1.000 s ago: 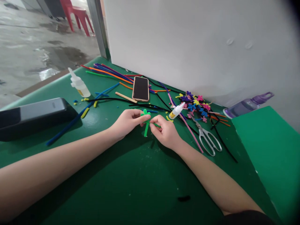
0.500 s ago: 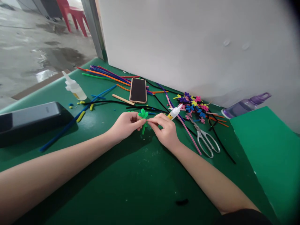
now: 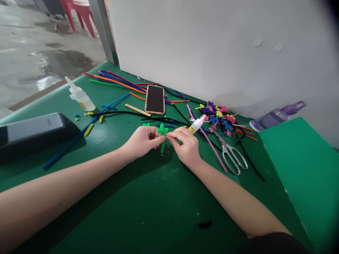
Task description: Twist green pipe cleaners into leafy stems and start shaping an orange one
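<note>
My left hand (image 3: 141, 141) and my right hand (image 3: 185, 146) meet over the green table (image 3: 148, 204), both pinching a green pipe-cleaner flower (image 3: 162, 131). Its looped petals stick up between my fingertips and a short stem hangs below. A small white glue bottle with a yellow label (image 3: 196, 124) lies just beyond my right hand. Scissors (image 3: 231, 157) lie to the right of that hand.
A phone (image 3: 154, 99) lies face up among long coloured pipe cleaners (image 3: 119, 83). A larger glue bottle (image 3: 78, 95) and a dark case (image 3: 31, 132) are at the left. Finished small flowers (image 3: 219, 116) and a purple bottle (image 3: 278, 114) sit by the white wall.
My hands have drawn closer together on the green flower, and the loose stem end by my right fingers is now tucked in. The view has shifted slightly.
</note>
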`<state>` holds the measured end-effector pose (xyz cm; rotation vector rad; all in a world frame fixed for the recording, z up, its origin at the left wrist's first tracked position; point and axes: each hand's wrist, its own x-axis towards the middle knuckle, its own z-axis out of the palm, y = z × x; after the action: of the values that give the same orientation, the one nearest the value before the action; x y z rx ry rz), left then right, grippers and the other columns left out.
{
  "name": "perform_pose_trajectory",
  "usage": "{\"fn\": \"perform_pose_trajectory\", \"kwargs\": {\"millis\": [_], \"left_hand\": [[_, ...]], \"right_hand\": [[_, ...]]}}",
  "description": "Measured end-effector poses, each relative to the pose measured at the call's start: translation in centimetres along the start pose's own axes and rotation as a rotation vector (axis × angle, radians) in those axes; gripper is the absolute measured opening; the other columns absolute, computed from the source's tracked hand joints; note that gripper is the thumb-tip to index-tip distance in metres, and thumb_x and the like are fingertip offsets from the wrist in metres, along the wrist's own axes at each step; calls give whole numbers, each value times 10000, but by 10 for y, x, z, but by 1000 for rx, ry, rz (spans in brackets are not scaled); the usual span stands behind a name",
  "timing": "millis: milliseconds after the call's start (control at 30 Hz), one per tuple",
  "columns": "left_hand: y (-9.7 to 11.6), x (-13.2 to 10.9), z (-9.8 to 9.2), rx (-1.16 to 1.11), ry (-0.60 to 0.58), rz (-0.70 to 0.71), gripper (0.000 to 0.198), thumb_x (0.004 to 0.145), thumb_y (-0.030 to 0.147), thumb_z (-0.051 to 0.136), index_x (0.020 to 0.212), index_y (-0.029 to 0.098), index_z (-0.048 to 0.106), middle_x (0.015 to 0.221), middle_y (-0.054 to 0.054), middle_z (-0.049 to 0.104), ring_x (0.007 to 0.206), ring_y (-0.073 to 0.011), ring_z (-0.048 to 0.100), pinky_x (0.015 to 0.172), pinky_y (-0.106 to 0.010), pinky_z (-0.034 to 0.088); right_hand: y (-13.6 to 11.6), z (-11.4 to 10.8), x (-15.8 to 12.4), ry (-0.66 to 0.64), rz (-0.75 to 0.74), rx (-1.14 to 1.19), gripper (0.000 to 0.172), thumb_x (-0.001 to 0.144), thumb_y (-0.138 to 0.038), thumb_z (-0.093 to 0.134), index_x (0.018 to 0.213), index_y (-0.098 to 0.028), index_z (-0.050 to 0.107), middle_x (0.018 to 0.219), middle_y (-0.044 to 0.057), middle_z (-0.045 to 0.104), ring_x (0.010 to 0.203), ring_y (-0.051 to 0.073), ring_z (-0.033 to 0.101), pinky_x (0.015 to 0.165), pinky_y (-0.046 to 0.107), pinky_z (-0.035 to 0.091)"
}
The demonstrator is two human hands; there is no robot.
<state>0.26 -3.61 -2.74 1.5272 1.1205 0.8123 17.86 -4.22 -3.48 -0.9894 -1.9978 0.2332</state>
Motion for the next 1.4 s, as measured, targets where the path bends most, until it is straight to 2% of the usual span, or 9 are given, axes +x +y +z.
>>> {"fn": "perform_pose_trajectory", "kwargs": {"millis": [133, 300, 433, 567, 733, 900, 1033, 1267, 1400], "left_hand": [[2, 0, 2, -57, 36, 29, 263, 823, 326, 549, 631, 149, 524, 536, 23, 522, 525, -100, 492, 548, -225, 384], [6, 2, 0, -251, -4, 41, 400, 914, 406, 352, 669, 149, 536, 600, -4, 563, 570, -134, 547, 650, -279, 446], [7, 3, -3, -41, -55, 51, 413, 902, 408, 397, 612, 151, 539, 564, 0, 564, 570, -126, 529, 622, -250, 412], [2, 4, -4, 115, -50, 69, 398, 869, 404, 469, 570, 152, 540, 557, 11, 527, 541, -109, 476, 544, -231, 360], [2, 4, -4, 124, -5, 42, 344, 864, 381, 469, 624, 151, 560, 566, 12, 533, 522, -107, 475, 513, -228, 350], [1, 3, -4, 147, -52, 60, 362, 861, 392, 474, 608, 151, 570, 553, 10, 541, 528, -109, 477, 513, -225, 344], [-1, 2, -4, 116, -86, 75, 345, 855, 402, 481, 645, 154, 596, 590, -2, 574, 577, -127, 516, 540, -228, 370], [0, 2, -3, 112, -12, 77, 342, 853, 392, 482, 632, 152, 586, 571, 7, 550, 543, -117, 496, 525, -223, 372], [-1, 1, -3, 112, -52, 72, 313, 850, 375, 490, 669, 151, 615, 579, 6, 571, 557, -122, 513, 539, -227, 387]], "right_hand": [[0, -1, 4, 2, 45, 57, 92, 861, -214, 579, 868, -215, 670, 791, 20, 626, 757, 152, 590, 714, 316, 470], [1, -4, 9, 7, 89, 123, 97, 859, -192, 575, 867, -208, 670, 801, 23, 608, 754, 142, 584, 699, 296, 481], [1, -2, 9, -23, 81, 136, 92, 860, -206, 574, 871, -215, 665, 793, 20, 609, 753, 144, 584, 693, 298, 482], [0, -1, 7, -46, 43, 97, 76, 859, -209, 576, 868, -212, 652, 794, 21, 619, 744, 149, 585, 698, 313, 472], [-2, -2, 7, 11, 14, 1, 43, 850, -203, 585, 863, -210, 625, 809, 20, 639, 784, 163, 587, 773, 350, 452], [-1, -1, 5, 66, -40, -55, 42, 842, -186, 595, 823, -219, 613, 770, 4, 646, 744, 158, 588, 826, 373, 431], [-2, 0, 5, 57, -24, -62, 55, 847, -198, 586, 813, -234, 610, 765, 2, 652, 724, 166, 591, 841, 389, 424], [-4, -2, 6, 35, 54, -36, 46, 850, -262, 589, 840, -230, 620, 775, 10, 647, 756, 172, 601, 823, 377, 429], [-3, -1, 4, 44, 33, -51, 55, 852, -241, 585, 804, -231, 611, 761, 9, 644, 739, 173, 596, 824, 382, 427]]}}
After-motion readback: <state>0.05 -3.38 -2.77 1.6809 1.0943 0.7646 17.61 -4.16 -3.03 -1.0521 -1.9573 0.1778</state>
